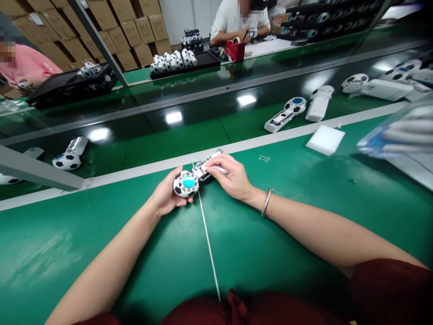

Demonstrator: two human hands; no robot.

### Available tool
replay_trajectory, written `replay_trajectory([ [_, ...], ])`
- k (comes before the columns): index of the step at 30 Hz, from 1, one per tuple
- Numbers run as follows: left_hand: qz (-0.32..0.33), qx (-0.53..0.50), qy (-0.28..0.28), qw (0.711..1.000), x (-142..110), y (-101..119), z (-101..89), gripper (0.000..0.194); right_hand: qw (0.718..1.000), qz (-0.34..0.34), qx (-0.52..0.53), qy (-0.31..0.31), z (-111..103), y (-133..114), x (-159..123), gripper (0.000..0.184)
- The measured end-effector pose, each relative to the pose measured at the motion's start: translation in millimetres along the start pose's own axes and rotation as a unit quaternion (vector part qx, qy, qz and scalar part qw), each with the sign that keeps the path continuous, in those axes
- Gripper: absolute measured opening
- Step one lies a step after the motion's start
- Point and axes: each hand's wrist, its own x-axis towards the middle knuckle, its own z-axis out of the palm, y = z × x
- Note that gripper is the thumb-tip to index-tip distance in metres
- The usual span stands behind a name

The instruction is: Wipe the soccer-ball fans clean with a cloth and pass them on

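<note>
My left hand (168, 193) is wrapped round the head of a handheld fan (186, 184) with a black-and-white football pattern and a bright blue centre. The fan's handle points up and to the right, its inside exposed. Over that handle, the fingers of my right hand (233, 177) pinch a slim white stick-like piece (221, 169). Its tip lies at the open handle, partly hidden by my fingers. A silver bracelet (267, 202) circles my right wrist. Both hands are just above the green table (169, 257), near its far rail.
Several similar fans (286, 114) lie on the green conveyor (203, 135) beyond the rail. A white foam block (325, 140) and a plastic bag of parts (399, 133) are to the right. Across the line, one person (225, 20) handles a white part; another person (29, 63) is at far left.
</note>
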Motion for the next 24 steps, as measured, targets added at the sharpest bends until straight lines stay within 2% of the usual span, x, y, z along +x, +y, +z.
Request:
replay_trajectory([
  [2, 0.067, 0.09, 0.091, 0.989, -2, 4, -8.4, 0.048, 1.0, 0.001, 0.003, -0.001, 0, 3, -1, 0.006],
  [3, 0.109, 0.146, 0.128, 0.975, -3, 5, -12.9, 0.051, 1.0, 0.002, 0.004, -0.002, 1, 4, -1, 0.006],
  [6, 0.214, 0.315, 0.177, 0.908, -2, 7, -24.3, 0.071, 1.0, 0.012, 0.005, -0.007, 2, 5, -1, 0.008],
  [8, 0.244, 0.41, 0.184, 0.859, 4, 7, -28.0, 0.073, 1.0, 0.015, 0.004, -0.013, 3, 5, -2, 0.009],
  [11, 0.249, 0.537, 0.157, 0.79, 17, 15, -28.2, 0.061, 1.0, 0.018, 0.007, -0.016, 4, 6, -2, 0.009],
  [15, 0.286, 0.69, 0.121, 0.654, 45, 50, -24.3, 0.048, 1.0, 0.016, 0.012, -0.017, 6, 9, -3, 0.007],
  [17, 0.309, 0.728, 0.124, 0.599, 67, 73, -19.7, 0.048, 0.999, 0.019, 0.014, -0.021, 7, 10, -3, 0.007],
  [18, 0.317, 0.734, 0.132, 0.586, 79, 83, -16.1, 0.048, 0.999, 0.024, 0.014, -0.024, 7, 11, -3, 0.008],
  [20, 0.326, 0.731, 0.149, 0.581, 105, 97, -5.9, 0.048, 0.999, 0.035, 0.013, -0.03, 7, 12, -2, 0.009],
  [24, 0.316, 0.719, 0.137, 0.604, 147, 97, 12.7, 0.051, 0.999, 0.038, 0.006, -0.031, 4, 14, -2, 0.01],
])
